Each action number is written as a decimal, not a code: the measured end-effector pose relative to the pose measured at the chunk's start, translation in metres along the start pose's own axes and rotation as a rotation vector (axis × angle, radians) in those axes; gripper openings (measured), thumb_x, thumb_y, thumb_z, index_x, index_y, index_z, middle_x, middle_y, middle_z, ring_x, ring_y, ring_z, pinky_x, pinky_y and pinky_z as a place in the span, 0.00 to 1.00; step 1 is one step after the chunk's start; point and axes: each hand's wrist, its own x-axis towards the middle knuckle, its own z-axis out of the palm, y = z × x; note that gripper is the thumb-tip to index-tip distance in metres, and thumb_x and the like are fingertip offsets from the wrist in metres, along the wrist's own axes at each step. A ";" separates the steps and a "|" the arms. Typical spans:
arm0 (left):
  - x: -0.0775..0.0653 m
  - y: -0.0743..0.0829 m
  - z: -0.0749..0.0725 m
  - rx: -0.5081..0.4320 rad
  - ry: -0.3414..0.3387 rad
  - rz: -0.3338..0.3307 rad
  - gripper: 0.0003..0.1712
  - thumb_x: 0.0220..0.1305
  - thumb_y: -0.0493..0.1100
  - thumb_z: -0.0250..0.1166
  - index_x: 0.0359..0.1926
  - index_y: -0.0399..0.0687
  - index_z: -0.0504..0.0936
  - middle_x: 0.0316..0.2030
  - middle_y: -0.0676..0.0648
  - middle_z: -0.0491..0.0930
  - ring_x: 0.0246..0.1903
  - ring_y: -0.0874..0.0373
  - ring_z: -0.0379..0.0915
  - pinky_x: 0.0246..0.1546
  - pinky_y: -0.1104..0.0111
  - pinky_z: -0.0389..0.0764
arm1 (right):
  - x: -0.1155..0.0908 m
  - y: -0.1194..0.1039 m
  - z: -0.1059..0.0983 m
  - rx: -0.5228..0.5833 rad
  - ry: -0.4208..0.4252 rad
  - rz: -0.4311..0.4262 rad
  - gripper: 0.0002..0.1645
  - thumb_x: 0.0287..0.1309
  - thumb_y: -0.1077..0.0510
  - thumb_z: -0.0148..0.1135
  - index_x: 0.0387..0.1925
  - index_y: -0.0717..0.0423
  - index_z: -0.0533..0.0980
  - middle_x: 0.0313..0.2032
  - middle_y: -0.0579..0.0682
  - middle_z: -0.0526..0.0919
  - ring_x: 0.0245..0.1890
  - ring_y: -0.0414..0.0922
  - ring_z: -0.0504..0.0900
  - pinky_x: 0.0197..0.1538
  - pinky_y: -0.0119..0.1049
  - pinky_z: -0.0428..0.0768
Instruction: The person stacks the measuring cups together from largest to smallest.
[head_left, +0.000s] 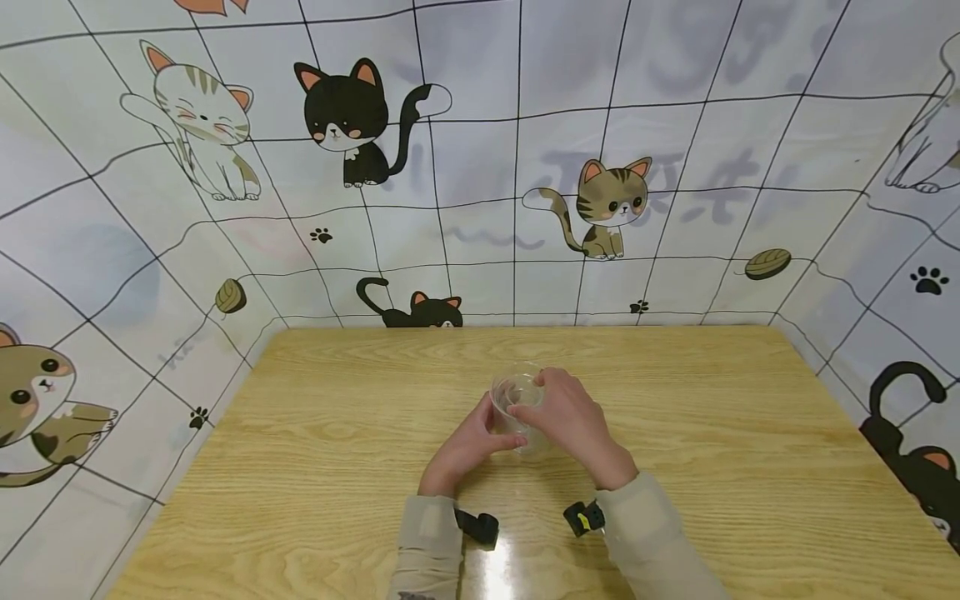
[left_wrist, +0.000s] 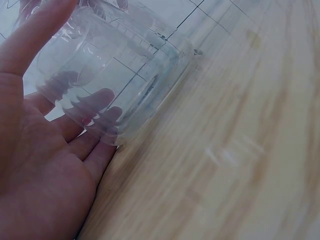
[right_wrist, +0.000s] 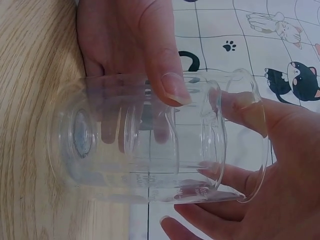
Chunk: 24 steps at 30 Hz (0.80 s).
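Note:
A large clear glass beaker (head_left: 531,443) with printed markings stands upright on the wooden table, and a smaller clear beaker (right_wrist: 192,130) is nested inside it. My left hand (head_left: 467,442) grips the large beaker round its left side. In the left wrist view, its fingers lie along the lower wall near the base, with the thumb across the front. From above, my right hand (head_left: 573,421) reaches over the large beaker's rim. Its thumb and fingers pinch the small beaker near its top. The right wrist view shows the small beaker's base raised above the large one's bottom.
The light wooden table (head_left: 337,425) extends around both hands. Behind and beside it hangs a white cloth (head_left: 480,167) with a black grid and cartoon cats. A small black camera (head_left: 480,528) is strapped at the left wrist, another camera (head_left: 583,518) at the right.

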 end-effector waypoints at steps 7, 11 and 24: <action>0.000 0.000 0.000 -0.005 0.000 0.003 0.46 0.49 0.46 0.69 0.63 0.74 0.52 0.62 0.64 0.55 0.62 0.65 0.48 0.61 0.59 0.52 | -0.002 -0.003 -0.001 -0.015 0.000 -0.012 0.38 0.42 0.37 0.63 0.48 0.60 0.71 0.50 0.54 0.71 0.40 0.47 0.71 0.29 0.41 0.73; -0.001 0.001 0.000 -0.015 -0.005 0.013 0.47 0.49 0.46 0.69 0.65 0.70 0.51 0.63 0.62 0.55 0.63 0.63 0.47 0.61 0.58 0.50 | -0.002 -0.004 0.000 -0.018 0.002 -0.018 0.37 0.42 0.38 0.63 0.48 0.59 0.70 0.51 0.55 0.71 0.42 0.48 0.71 0.30 0.42 0.73; 0.000 0.001 -0.001 -0.029 -0.019 0.030 0.46 0.48 0.48 0.69 0.63 0.73 0.53 0.61 0.63 0.57 0.61 0.64 0.51 0.59 0.60 0.55 | -0.001 -0.003 0.003 -0.035 0.005 -0.036 0.37 0.44 0.37 0.61 0.49 0.59 0.70 0.51 0.55 0.69 0.45 0.49 0.71 0.34 0.46 0.74</action>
